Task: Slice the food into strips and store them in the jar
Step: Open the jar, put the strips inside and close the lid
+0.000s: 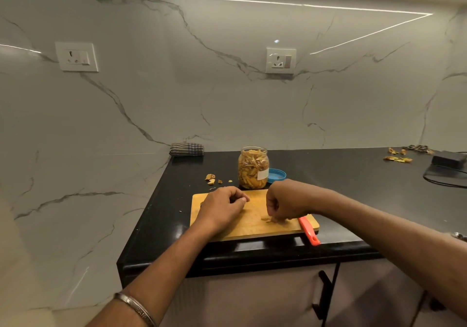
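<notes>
Marble-patterned wall (227, 104) behind and to the left of the work area, carrying two white sockets (76, 56). Black countertop (341, 190) runs from the left corner to the right edge of view. Wooden cutting board (252, 228) lies at the counter's front edge.

Left hand (222, 206) rests on the board's left half, fingers curled loosely inward; whether it holds anything cannot be told. Right hand (284, 204) is over the board's right half, fingers bunched downward and pinching at a few food strips (268, 219) on the board surface.

Glass jar (253, 167) stands open just behind the board, filled nearly to the rim with yellow strips. Blue lid (276, 175) lies beside it on the right, partly hidden by the jar. Orange-handled knife (308, 230) lies on the board's right edge, handle overhanging toward the counter front, blade hidden behind the right wrist.

Checked cloth (187, 149) is folded in the rear corner. Black device with cable (448, 161) sits far right. Peel scraps (211, 178) lie left of the jar; further scraps (399, 159) lie far right.
</notes>
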